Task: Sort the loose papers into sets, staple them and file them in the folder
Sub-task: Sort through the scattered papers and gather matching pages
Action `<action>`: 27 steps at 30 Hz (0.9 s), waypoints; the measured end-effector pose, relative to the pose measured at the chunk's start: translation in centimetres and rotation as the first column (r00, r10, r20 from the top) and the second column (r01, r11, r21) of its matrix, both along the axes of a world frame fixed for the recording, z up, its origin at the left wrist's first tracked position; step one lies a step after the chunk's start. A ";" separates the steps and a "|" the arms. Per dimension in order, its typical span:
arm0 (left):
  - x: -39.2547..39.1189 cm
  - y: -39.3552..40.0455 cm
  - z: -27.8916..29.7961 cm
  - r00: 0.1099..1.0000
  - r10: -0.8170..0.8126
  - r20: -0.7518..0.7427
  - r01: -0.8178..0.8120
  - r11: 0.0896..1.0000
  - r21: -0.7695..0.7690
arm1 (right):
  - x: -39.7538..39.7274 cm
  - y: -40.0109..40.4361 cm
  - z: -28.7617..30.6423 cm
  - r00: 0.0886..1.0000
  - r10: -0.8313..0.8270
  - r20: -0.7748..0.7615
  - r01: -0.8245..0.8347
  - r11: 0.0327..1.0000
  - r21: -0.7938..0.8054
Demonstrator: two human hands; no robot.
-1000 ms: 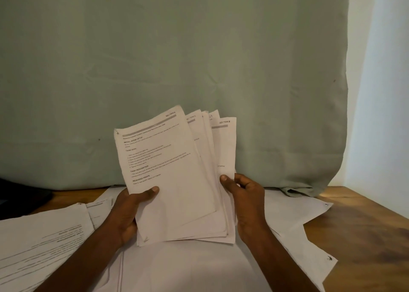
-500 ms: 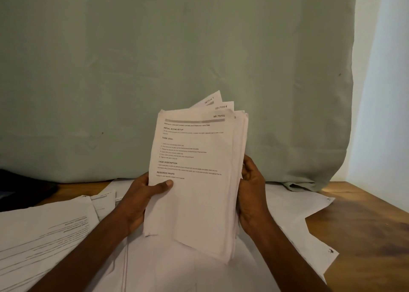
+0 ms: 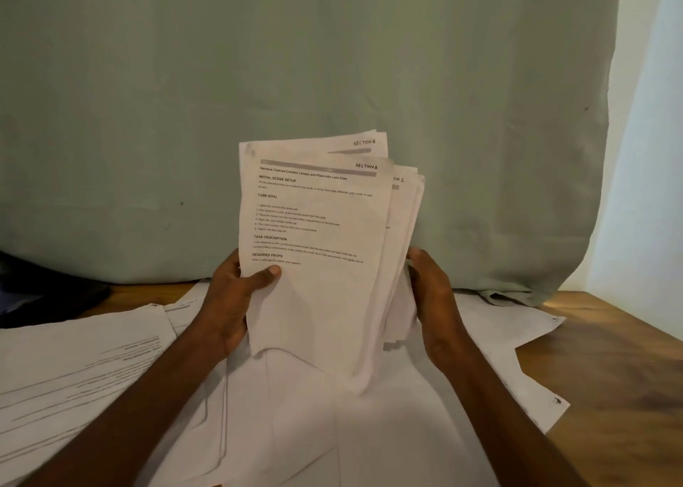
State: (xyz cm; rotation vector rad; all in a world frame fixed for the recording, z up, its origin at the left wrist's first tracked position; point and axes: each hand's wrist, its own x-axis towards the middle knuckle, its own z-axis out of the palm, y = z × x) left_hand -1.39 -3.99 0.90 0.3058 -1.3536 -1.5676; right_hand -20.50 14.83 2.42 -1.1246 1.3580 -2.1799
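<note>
Green curtain (image 3: pixel 332 80) hangs behind a wooden table (image 3: pixel 628 357), its hem resting on the back edge. Loose sheets (image 3: pixel 92 368) cover most of the tabletop, overlapping, some printed side up.

Stack (image 3: pixel 318 265) is held upright, clear of the table, facing the camera. Front page is marked "SECTION 1"; behind it a sheet marked "SECTION 6" sticks up, and one ending "ON 2" shows at the right. Top edges are uneven, so the pages are not squared.

Left hand (image 3: pixel 236 302) grips the stack's lower left edge: thumb across the front page, fingers curled behind it. Right hand (image 3: pixel 432 302) cups the right edge, fingers going behind the sheets; how tightly they close I cannot tell, since the paper hides the fingertips.

Judgement: upright hold keeps the section labels at the top right corners readable, which suits sorting by section. Left hand acts as the clamp, right as the guide for fanning or pulling pages. Mixed labels within one stack suggest sorting is at an early stage.

No stapler or folder is visible. Dark object (image 3: pixel 44 294) lies at far left on the table; cannot identify.

Risk: thin sheets may slip from the looser right side.
</note>
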 end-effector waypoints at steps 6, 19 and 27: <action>0.2 0.3 0.3 0.996 -0.013 0.086 0.024 0.992 -0.123 | 1.2 -0.5 -1.1 0.978 -0.085 -0.188 0.086 0.996 -0.004; 1.6 -0.2 1.6 0.989 -0.061 0.134 0.095 0.960 -0.265 | 1.2 0.3 -0.9 0.964 0.075 -0.257 -0.018 0.975 0.221; 1.5 0.9 1.7 0.983 -0.075 0.167 0.126 0.939 -0.319 | 3.4 -1.0 -0.9 0.983 -0.083 -0.163 0.064 0.991 -0.114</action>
